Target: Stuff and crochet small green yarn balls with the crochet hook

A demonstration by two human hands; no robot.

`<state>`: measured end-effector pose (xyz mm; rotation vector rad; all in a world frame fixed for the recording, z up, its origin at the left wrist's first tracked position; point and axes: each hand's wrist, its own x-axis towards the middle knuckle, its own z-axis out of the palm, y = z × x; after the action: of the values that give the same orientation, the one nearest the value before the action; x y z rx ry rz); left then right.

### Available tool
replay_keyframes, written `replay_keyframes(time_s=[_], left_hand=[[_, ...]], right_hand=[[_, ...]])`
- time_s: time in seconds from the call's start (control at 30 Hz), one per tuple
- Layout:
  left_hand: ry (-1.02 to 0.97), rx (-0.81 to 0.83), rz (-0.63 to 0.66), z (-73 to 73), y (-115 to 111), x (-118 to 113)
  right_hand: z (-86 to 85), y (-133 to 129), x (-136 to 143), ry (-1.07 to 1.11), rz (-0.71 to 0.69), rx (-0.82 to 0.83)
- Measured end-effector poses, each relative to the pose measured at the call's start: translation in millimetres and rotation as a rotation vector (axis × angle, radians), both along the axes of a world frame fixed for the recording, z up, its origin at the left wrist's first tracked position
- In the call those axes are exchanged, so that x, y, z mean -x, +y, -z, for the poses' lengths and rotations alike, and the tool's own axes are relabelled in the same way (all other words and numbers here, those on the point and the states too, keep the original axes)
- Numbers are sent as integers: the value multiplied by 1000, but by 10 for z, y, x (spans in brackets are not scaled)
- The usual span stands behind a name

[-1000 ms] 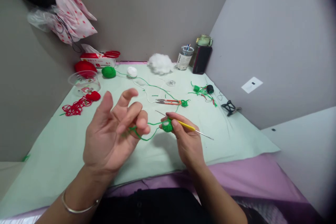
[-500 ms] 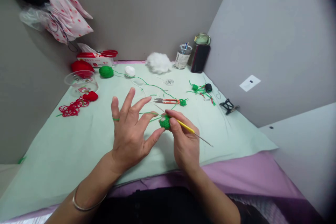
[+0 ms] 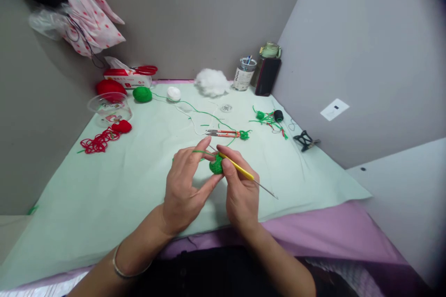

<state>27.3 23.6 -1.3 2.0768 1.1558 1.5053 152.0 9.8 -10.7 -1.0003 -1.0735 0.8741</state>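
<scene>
Green yarn ball (image 3: 142, 94) near worktop's (image 3: 76, 204) back-left corner. Left hand (image 3: 183, 190) narrow, holding green strand (image 3: 199, 151) and knit piece (image 3: 216, 165) near middle of worktop's front edge. Snips (image 3: 223, 133) beyond; strand passes them, so tug could snag it. Right hand (image 3: 243, 195) pinches piece and yellow hook (image 3: 241, 170); loose grip could drop hook.

One head-worn view looks forward and down across the table (image 3: 104, 209). It looks from the table's near side, close above
</scene>
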Motion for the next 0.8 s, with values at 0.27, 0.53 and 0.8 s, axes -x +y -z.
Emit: replay_keyframes(time_s=[0.27, 0.53, 0.8], left_hand=[[-257, 339, 154, -33, -85, -2], [-606, 643, 394, -149, -31, 48], [-562, 646, 479, -121, -11, 146]], right_hand=[[-58, -35, -134, -211, 72, -222], [-85, -62, -215, -167, -43, -286], [-123, 14, -336, -172, -149, -272]])
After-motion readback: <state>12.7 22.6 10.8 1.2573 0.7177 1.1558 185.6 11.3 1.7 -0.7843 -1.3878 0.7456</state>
